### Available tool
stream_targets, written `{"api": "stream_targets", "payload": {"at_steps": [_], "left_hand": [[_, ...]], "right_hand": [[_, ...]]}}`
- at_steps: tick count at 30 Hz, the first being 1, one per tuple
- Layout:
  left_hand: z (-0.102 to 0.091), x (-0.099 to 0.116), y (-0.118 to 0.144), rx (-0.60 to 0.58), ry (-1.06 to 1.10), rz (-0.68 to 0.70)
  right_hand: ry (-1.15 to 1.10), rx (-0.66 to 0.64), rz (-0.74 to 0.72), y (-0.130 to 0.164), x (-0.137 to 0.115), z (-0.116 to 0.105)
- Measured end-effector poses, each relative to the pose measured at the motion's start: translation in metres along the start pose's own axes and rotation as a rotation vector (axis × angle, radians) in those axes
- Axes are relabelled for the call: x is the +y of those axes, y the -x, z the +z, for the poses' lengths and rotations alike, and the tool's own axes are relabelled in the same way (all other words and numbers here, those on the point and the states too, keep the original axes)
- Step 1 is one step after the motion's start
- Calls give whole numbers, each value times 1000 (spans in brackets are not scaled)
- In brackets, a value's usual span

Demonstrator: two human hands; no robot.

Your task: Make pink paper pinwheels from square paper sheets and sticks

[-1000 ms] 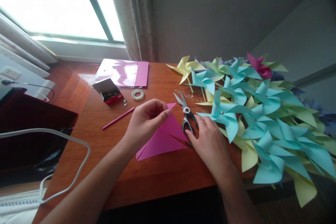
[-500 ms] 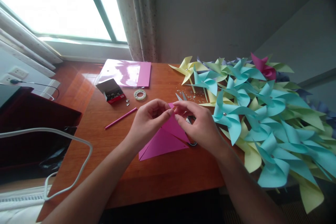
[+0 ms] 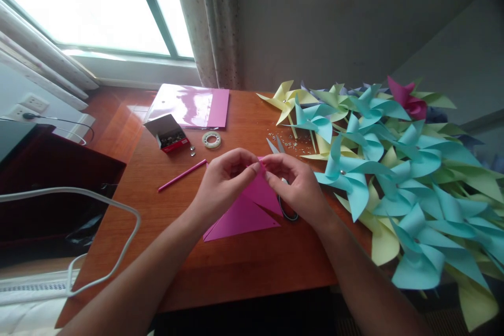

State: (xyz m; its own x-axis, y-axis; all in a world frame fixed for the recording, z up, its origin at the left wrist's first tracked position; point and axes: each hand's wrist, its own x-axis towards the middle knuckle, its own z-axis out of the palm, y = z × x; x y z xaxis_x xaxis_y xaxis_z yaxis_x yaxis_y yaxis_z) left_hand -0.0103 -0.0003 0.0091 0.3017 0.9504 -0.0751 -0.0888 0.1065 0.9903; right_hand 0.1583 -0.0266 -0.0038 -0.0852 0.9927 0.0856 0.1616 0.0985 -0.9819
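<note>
Both hands meet over the pink paper (image 3: 244, 212), lying flat mid-table (image 3: 236, 268). Left hand (image 3: 222, 184) and right hand (image 3: 297, 189) each pinch its raised far corner, fingertips nearly touching. Scissors (image 3: 281, 168) lie just right of the paper, partly under the right hand. Pinwheel pile (image 3: 394, 168) further right; pink straw (image 3: 183, 175), tape roll (image 3: 211, 139) left of it.

The right hand (image 3: 299, 189) covers most of the scissors (image 3: 275, 145), the pinched corner of the pink paper (image 3: 244, 215) is lost between both grips, the small box's (image 3: 168, 134) contents are too small to tell, and the near pinwheels (image 3: 468, 278) run off the right edge.
</note>
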Motion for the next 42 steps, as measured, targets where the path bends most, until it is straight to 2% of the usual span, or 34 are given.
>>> {"api": "stream_targets", "payload": {"at_steps": [7, 11, 21, 28, 36, 42], "left_hand": [[1, 0, 0, 23, -45, -18], [0, 1, 0, 55, -34, -1], [-17, 0, -9, 249, -58, 90], [-20, -5, -11, 282, -37, 127], [-19, -9, -13, 299, -42, 56], [-18, -10, -14, 317, 2, 25]], "right_hand": [[95, 10, -29, 2, -1, 1], [63, 36, -5, 1, 1, 1], [-209, 216, 104, -2, 4, -3], [-481, 366, 131, -6, 8, -6], [-677, 368, 144, -8, 4, -7], [-700, 398, 164, -8, 1, -6]]}}
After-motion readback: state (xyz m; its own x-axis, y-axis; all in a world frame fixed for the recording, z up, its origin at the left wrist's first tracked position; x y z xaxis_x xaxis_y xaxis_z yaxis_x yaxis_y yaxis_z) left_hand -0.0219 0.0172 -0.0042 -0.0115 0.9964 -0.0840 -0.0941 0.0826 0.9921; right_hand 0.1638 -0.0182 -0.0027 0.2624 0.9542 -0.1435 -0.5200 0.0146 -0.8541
